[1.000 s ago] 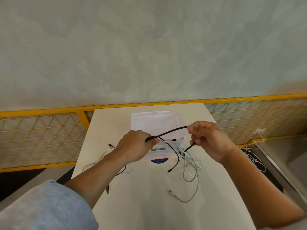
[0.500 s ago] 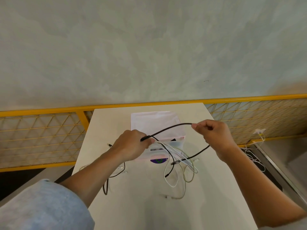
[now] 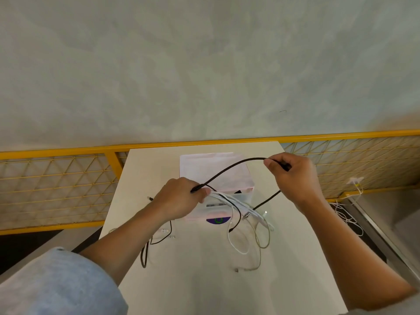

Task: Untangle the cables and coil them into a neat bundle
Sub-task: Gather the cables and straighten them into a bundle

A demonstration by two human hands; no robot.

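Observation:
A black cable [image 3: 229, 169] arcs in the air between my two hands above the white table [image 3: 204, 287]. My left hand [image 3: 179, 197] is shut on the black cable together with a bunch of white cables [image 3: 236, 202] that trail off to the right. My right hand [image 3: 293, 178] pinches the black cable higher up and farther right; from it the cable drops back down toward the tangle. Loose white and beige loops [image 3: 256, 244] hang onto the table. More black cable [image 3: 145, 253] lies under my left forearm.
A clear plastic box with a pale pink lid [image 3: 216, 176] stands on the table behind my hands. A yellow mesh railing [image 3: 56, 185] runs behind the table. Other white cables [image 3: 347, 214] lie on the floor at the right.
My right hand has moved up and to the right, drawing the black cable into a longer arc. My left hand has stayed in place with its bunch; the loose loops below have shifted.

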